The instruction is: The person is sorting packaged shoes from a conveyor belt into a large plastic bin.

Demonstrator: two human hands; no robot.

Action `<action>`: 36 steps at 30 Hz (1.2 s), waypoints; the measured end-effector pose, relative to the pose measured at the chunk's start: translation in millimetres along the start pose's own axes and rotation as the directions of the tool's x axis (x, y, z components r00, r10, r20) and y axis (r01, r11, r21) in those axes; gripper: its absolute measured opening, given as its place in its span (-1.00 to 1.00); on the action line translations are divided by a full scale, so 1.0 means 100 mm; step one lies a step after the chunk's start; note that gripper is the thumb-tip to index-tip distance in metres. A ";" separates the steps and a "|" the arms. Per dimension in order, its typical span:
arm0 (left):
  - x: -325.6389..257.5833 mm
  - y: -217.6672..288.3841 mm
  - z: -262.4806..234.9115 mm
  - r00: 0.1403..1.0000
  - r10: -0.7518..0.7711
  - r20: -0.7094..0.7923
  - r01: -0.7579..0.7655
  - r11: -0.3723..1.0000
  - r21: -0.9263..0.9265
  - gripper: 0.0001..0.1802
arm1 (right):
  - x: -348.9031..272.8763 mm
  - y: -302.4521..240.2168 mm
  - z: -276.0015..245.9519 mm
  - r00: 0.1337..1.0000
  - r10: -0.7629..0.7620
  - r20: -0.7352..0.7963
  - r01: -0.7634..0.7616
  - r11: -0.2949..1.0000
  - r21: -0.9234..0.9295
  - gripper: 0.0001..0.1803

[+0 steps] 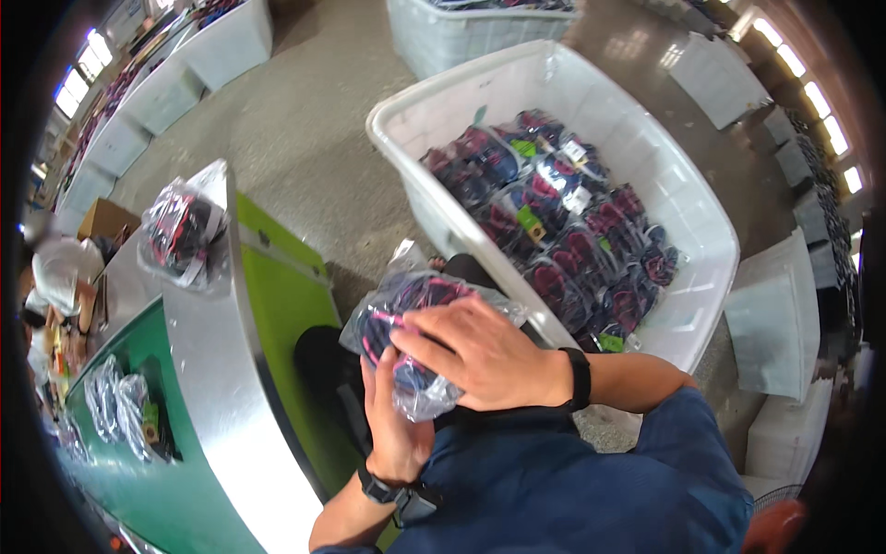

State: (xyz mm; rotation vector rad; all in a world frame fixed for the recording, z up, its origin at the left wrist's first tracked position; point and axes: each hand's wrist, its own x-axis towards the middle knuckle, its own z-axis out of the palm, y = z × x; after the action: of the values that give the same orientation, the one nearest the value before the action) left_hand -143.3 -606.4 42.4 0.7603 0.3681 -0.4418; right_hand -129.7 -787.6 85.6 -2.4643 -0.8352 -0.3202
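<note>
Between my hands, over my lap, is a clear plastic bag of navy and pink shoes (380, 325). My left hand (399, 434) supports it at the near left side, its lower part partly hidden by the bag. My right hand (484, 355) lies across the top with bent fingers pressed on the plastic near the pink trim. Just beyond, to the right, a large white bin (646, 148) holds many similar bagged shoes (554, 198). Another bagged pair (180, 231), dark with red, rests on the metal edge of the workbench at my left.
The metal bench edge (208, 369) borders a green conveyor surface (212, 499) with more bagged shoes (125, 406) on it. A lime-green panel (277, 277) stands under the bench. More white bins (221, 42) line the far left, the back and the right. A person (69, 277) sits beyond the bench.
</note>
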 end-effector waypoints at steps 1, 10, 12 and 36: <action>-0.02 0.01 0.05 1.000 -0.008 0.020 0.007 1.000 0.017 -0.49 | -0.02 0.04 -0.06 0.999 -0.042 0.023 0.043 0.999 -0.029 -0.19; -0.31 0.26 -0.24 0.992 0.079 0.093 -0.103 0.952 0.288 -0.38 | -0.14 1.11 -1.23 0.981 -0.062 -0.181 -0.003 0.941 -0.338 -0.22; -0.30 0.26 -0.35 1.000 0.016 -0.013 -0.012 0.959 0.284 -0.51 | -0.22 1.63 -1.56 0.964 0.005 -0.267 -0.144 0.853 -0.502 -0.18; -0.58 1.39 -1.22 0.956 0.290 -0.030 -0.217 0.777 0.591 -0.57 | -0.13 1.70 0.53 0.938 0.343 0.045 -0.346 0.929 0.130 -0.23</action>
State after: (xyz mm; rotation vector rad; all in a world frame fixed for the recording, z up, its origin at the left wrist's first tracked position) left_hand -141.2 -414.7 67.9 1.4299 0.2308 -0.2464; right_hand -31.0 -880.7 -30.8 -2.4302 -0.4021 -0.1054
